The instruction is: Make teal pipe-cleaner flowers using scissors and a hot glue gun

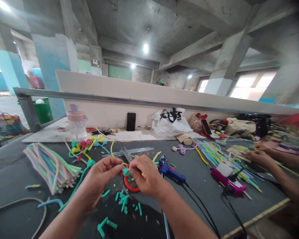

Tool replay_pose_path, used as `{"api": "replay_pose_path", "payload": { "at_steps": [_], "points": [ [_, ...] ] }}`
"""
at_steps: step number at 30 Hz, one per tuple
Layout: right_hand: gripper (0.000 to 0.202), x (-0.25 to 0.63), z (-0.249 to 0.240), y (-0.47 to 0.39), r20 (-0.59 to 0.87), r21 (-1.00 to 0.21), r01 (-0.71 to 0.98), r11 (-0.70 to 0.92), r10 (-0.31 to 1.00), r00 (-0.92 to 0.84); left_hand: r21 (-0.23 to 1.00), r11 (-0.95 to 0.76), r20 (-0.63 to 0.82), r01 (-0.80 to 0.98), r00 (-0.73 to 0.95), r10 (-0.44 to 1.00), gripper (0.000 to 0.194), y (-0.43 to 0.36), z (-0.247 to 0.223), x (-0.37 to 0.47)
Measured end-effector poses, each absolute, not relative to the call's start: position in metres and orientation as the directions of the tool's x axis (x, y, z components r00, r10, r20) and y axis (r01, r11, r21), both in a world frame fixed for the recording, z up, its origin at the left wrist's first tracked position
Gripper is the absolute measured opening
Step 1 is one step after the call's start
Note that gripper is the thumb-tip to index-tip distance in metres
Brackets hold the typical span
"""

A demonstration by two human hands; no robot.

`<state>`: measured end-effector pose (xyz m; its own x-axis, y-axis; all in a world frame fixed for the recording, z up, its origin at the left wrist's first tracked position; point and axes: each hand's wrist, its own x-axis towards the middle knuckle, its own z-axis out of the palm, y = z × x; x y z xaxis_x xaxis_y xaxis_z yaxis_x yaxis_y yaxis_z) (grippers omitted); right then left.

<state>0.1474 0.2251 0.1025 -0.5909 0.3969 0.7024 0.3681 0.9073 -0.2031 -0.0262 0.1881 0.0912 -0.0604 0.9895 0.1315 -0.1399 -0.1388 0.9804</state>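
Note:
Between my fingertips is a small teal piece of fuzzy pipe cleaner (126, 171). My left hand (101, 177) pinches it from the left and my right hand (148, 176) from the right. Under my hands lies a pair of scissors with red handles (132, 189), its blades pointing away from me; my fingers partly hide it. Several cut teal pipe cleaner pieces (124, 200) are scattered on the dark table (74, 222) nearer to me. A long teal stem with a knotted end (90, 163) lies beside my left wrist. A blue glue gun (173, 171) rests right of my right hand.
At left lies a bundle of pastel pipe cleaners (51, 166), with a clear bottle (76, 124) behind it. A phone (131, 121) and a white bag (171, 122) stand along the back panel. To the right are a magenta device (229, 182), cables and a co-worker's hands (260, 154).

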Motion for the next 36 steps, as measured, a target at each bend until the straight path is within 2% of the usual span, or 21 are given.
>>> {"api": "replay_pose_path", "payload": {
  "at_steps": [2, 3, 6, 9, 13, 21, 28, 31, 36],
  "points": [
    [0.01, 0.148, 0.102, 0.226, 0.709, -0.215, 0.387, 0.897, 0.416, -0.569, 0.952, -0.303, 0.307, 0.054, -0.106, 0.946, 0.023, 0.19, 0.091, -0.031],
    [0.01, 0.148, 0.102, 0.226, 0.709, -0.216, 0.395, 0.893, 0.421, -0.565, 0.897, -0.398, 0.419, 0.191, -0.081, 0.904, 0.023, 0.19, 0.09, -0.033],
    [0.011, 0.147, 0.1, 0.227, 0.706, -0.216, 0.41, 0.886, 0.432, -0.562, 0.566, -0.623, 0.668, 0.539, 0.143, 0.73, 0.025, 0.189, 0.087, -0.037],
    [0.012, 0.145, 0.099, 0.227, 0.683, -0.256, 0.425, 0.868, 0.474, -0.556, 0.28, -0.67, 0.728, 0.687, 0.303, 0.615, 0.022, 0.188, 0.087, -0.038],
    [0.012, 0.142, 0.098, 0.226, 0.658, -0.298, 0.433, 0.851, 0.511, -0.553, 0.124, -0.651, 0.749, 0.749, 0.359, 0.556, 0.02, 0.185, 0.088, -0.036],
    [0.013, 0.141, 0.099, 0.228, 0.632, -0.31, 0.46, 0.832, 0.542, -0.554, 0.134, -0.623, 0.765, 0.77, 0.32, 0.559, 0.021, 0.179, 0.09, -0.028],
    [0.013, 0.14, 0.1, 0.227, 0.599, -0.305, 0.452, 0.838, 0.538, -0.593, 0.157, -0.606, 0.712, 0.779, 0.336, 0.616, 0.028, 0.178, 0.088, -0.026],
    [0.013, 0.141, 0.1, 0.228, 0.584, -0.258, 0.446, 0.857, 0.506, -0.635, 0.167, -0.593, 0.701, 0.788, 0.329, 0.633, 0.027, 0.18, 0.087, -0.027],
    [0.016, 0.144, 0.099, 0.231, 0.602, -0.089, 0.428, 0.899, 0.391, -0.697, 0.223, -0.561, 0.685, 0.797, 0.281, 0.672, 0.023, 0.186, 0.081, -0.03]
  ]
}}
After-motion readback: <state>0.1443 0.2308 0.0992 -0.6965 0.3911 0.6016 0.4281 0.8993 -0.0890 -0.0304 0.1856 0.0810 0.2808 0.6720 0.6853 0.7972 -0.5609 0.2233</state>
